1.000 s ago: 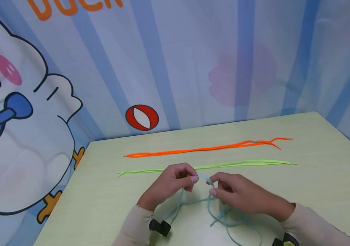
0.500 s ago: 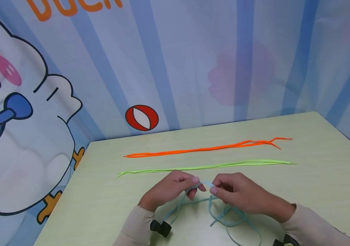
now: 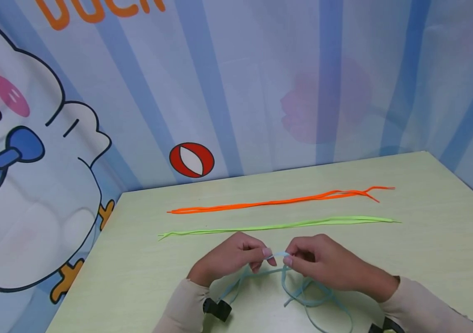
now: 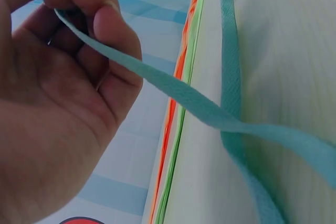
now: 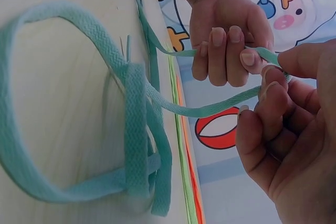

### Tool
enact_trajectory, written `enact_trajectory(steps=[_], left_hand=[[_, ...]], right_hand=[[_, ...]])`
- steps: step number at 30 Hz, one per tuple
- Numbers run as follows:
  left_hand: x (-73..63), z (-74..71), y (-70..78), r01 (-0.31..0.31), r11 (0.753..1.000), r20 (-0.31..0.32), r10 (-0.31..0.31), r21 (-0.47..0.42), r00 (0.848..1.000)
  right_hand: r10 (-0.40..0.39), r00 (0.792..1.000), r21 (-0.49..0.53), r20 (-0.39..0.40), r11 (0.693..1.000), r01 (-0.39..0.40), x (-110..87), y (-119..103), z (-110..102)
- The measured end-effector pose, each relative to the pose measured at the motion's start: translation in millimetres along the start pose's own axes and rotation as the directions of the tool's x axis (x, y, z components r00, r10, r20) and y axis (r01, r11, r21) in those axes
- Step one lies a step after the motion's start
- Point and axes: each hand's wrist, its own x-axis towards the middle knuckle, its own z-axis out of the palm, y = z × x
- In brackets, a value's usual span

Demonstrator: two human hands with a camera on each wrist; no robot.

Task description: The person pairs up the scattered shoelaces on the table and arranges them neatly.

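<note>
A flat light-blue shoelace (image 3: 318,303) runs between my two hands and trails in loops over the table below. My left hand (image 3: 236,259) pinches it between thumb and fingers, and the tail (image 4: 173,87) crosses the palm and drops away in the left wrist view. Just to the right, my right hand (image 3: 323,261) pinches the same lace with thumb and forefinger. Only a short stretch of lace spans the gap between the fingertips. In the right wrist view a wide loop of the shoelace (image 5: 10,103) curls below the hands, and both hands face each other.
Beyond the hands, a green lace (image 3: 303,224) and an orange lace (image 3: 269,202) lie stretched out across the pale table (image 3: 128,259). A printed cloth backdrop (image 3: 253,92) with a duck and a ball rises behind the table's far edge.
My left hand has come down and toward me, with its fingers shifting on the lace. My right fingertips have closed together on the lace; the right arm stays nearly in place.
</note>
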Motion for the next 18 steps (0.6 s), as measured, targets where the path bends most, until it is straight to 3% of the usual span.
enact_trajectory(steps=[10,18], left_hand=[[-3.6,-1.6,-0.5,-0.010,0.997,0.012,0.010,-0.074,1.000],[-7.2,-4.0,-0.9,-0.075,0.989,0.016,0.078,-0.129,0.997]], right_hand=[[0.022,1.000,-0.018,-0.004,1.000,-0.022,0.4,2.9,-1.7],[0.041,0.999,0.028,0.006,0.999,-0.041,0.2,4.6,-4.2]])
